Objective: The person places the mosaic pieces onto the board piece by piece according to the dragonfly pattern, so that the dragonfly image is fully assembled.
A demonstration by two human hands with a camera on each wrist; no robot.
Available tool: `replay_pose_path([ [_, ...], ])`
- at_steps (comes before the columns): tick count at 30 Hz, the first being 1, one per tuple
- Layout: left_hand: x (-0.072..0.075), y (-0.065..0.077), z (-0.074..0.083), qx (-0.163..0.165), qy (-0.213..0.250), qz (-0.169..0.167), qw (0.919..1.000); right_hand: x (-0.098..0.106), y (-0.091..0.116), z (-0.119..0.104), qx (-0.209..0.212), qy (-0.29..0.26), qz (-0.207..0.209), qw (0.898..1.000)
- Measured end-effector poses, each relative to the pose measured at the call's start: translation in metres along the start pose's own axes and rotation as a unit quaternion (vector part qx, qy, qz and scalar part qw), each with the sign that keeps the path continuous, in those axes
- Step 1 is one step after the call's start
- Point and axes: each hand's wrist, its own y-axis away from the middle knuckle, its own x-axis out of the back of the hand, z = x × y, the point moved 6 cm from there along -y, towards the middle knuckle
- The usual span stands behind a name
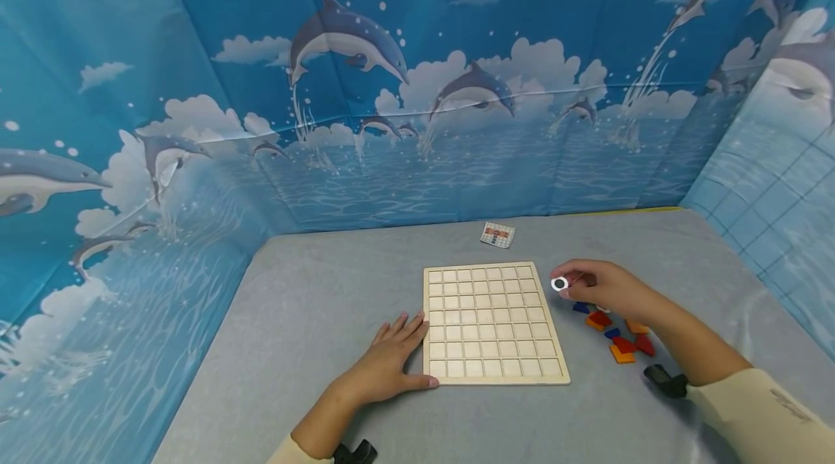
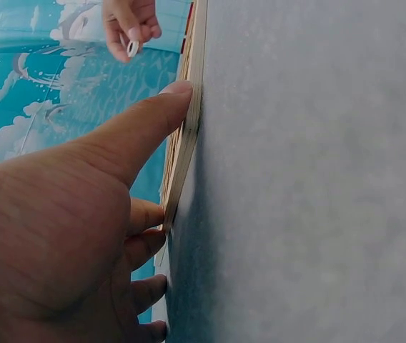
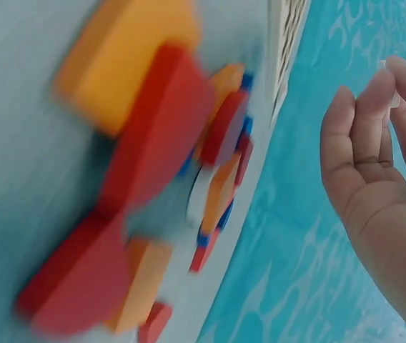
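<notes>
A pale wooden grid board [image 1: 485,324] lies on the grey cloth. My left hand [image 1: 391,361] rests at its lower left corner, fingers spread along the left edge and thumb on the front edge. In the left wrist view the thumb [image 2: 149,121] touches the board's rim [image 2: 186,143]. My right hand [image 1: 603,286] pinches a small white round piece with a dark centre [image 1: 559,283], held up beyond the board's right edge. Below that hand lie loose red, orange and blue pieces [image 1: 622,357], which the right wrist view shows blurred and overlapping, with a white one [image 3: 199,194] among them.
A small card with a printed grid pattern [image 1: 498,234] lies behind the board. Blue dolphin-print curtains [image 1: 457,181] rise along the back and both sides of the grey table surface [image 1: 326,290].
</notes>
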Motion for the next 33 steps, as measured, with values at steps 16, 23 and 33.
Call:
replay_pose_path([
  [16,-0.001,0.001,0.0,-0.002,0.0,-0.001,1.0,-0.031,-0.039,-0.028,0.031,-0.054,-0.059,0.996],
  [23,0.001,0.002,0.001,0.002,0.002,-0.004,1.0,-0.048,-0.058,-0.041,0.051,-0.072,-0.076,0.993],
  [33,0.0,0.001,0.002,0.002,-0.001,-0.002,1.0,-0.065,-0.081,-0.051,0.048,-0.106,-0.096,0.989],
])
